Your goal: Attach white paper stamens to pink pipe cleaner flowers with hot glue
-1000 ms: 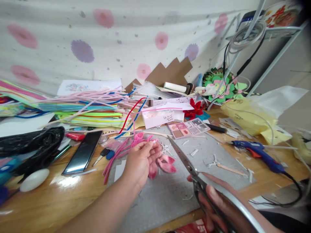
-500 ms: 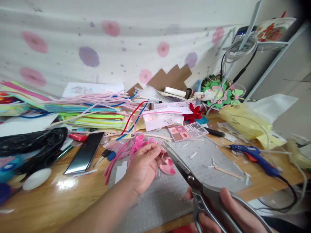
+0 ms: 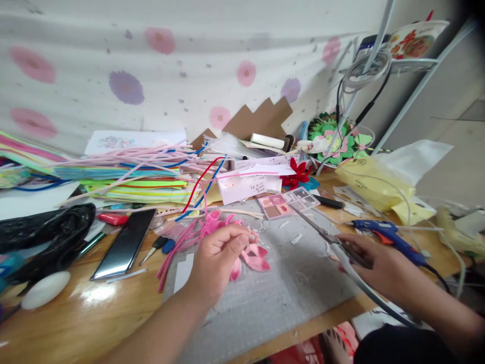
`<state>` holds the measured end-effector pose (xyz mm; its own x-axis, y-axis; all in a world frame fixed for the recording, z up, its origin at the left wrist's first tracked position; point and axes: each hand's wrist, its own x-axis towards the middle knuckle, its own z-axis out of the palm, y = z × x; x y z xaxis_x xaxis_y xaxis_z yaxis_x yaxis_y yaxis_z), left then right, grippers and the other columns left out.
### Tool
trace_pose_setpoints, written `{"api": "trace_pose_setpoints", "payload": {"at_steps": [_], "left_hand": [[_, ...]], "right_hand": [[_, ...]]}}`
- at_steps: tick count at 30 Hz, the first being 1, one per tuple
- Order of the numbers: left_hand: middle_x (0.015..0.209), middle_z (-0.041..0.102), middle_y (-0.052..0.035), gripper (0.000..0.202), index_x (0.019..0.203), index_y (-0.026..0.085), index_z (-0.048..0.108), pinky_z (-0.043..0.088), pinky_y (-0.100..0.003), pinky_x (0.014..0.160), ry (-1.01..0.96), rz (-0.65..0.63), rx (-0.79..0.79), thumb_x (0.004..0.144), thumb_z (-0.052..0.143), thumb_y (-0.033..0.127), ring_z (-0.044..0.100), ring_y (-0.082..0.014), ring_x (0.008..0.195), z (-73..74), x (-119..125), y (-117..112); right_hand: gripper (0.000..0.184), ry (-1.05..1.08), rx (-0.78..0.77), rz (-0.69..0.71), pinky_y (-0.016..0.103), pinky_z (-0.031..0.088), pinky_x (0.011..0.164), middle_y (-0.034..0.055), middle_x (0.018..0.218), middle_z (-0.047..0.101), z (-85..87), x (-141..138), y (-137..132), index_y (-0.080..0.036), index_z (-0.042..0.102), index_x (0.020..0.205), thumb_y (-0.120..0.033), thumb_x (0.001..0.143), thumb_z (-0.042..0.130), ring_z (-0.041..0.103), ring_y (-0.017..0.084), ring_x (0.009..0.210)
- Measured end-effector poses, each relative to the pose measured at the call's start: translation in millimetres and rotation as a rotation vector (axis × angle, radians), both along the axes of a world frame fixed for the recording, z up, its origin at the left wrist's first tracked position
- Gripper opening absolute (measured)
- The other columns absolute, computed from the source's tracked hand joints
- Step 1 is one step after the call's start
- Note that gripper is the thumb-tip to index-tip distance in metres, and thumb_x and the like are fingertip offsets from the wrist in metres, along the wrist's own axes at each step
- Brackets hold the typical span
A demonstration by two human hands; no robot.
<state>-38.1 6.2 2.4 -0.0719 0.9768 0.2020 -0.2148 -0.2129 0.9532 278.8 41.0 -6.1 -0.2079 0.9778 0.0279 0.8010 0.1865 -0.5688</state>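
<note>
My left hand (image 3: 215, 258) is closed in a pinch on a pink flower (image 3: 256, 259) with darker pink petal tips. Its petals show to the right of and below my fingertips, over the grey cutting mat (image 3: 288, 298); the hand hides the rest. My right hand (image 3: 379, 265) grips a pair of metal scissors (image 3: 320, 231), whose blades point left and away toward the makeup palette (image 3: 290, 202). The scissors are apart from the flower. Beyond my left hand lies a bunch of bright pink pipe cleaners (image 3: 189, 242), partly covered by it.
A blue hot glue gun (image 3: 394, 235) lies right of the mat, its cord trailing down. Left are a phone (image 3: 123, 247), keys (image 3: 153, 247) and a black plastic bag (image 3: 64, 230). Piled pipe cleaners (image 3: 144, 189) and a white box (image 3: 248, 188) line the back. White scraps (image 3: 296, 238) dot the mat.
My right hand has carried the scissors away to the right and farther from me, and the blades have left my left fingertips. More of the flower's petals now show below my left hand.
</note>
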Motion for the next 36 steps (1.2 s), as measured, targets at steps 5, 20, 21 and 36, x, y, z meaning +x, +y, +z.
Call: {"api": "trace_pose_setpoints", "payload": {"at_steps": [5,20,21,36], "left_hand": [[0.087,0.072,-0.0072,0.014,0.082,0.020,0.073,0.046,-0.031,0.082,0.255,-0.023,0.078,0.085,0.060,0.020,0.064,-0.0217,0.088,4.9,2,-7],[0.072,0.069,-0.0055,0.014,0.073,0.016,0.070,0.048,-0.031,0.078,-0.292,-0.306,-0.161,0.082,0.061,0.020,0.063,-0.0188,0.074,9.6,14,-9],[0.070,0.068,-0.0051,0.015,0.071,0.016,0.070,0.047,-0.033,0.081,-0.322,-0.338,-0.181,0.083,0.060,0.019,0.062,-0.0182,0.073,10.4,15,-9],[0.062,0.068,-0.0063,0.018,0.067,0.014,0.066,0.050,-0.029,0.074,-0.470,-0.445,-0.362,0.082,0.057,0.015,0.064,-0.0149,0.062,5.3,12,-5]], "right_hand": [[0.050,-0.359,-0.049,-0.046,0.040,0.049,0.078,0.0137,0.101,0.072,-6.1,18,20,-0.015,0.061,0.118,-0.035,0.072,0.059,0.067,0.033,0.089],[0.030,-0.287,0.170,0.180,0.039,0.046,0.085,0.0156,0.105,0.067,27.6,-33,4,-0.016,0.068,0.104,-0.030,0.092,0.045,0.063,0.027,0.097],[0.027,-0.087,0.188,0.288,0.035,0.047,0.083,0.0126,0.102,0.068,34.1,-46,1,-0.017,0.068,0.102,-0.030,0.092,0.047,0.063,0.023,0.094],[0.015,1.179,-0.569,0.674,0.026,0.051,0.060,0.0007,0.074,0.070,28.1,-135,10,-0.016,0.069,0.095,-0.023,0.082,0.068,0.068,0.013,0.065]]}}
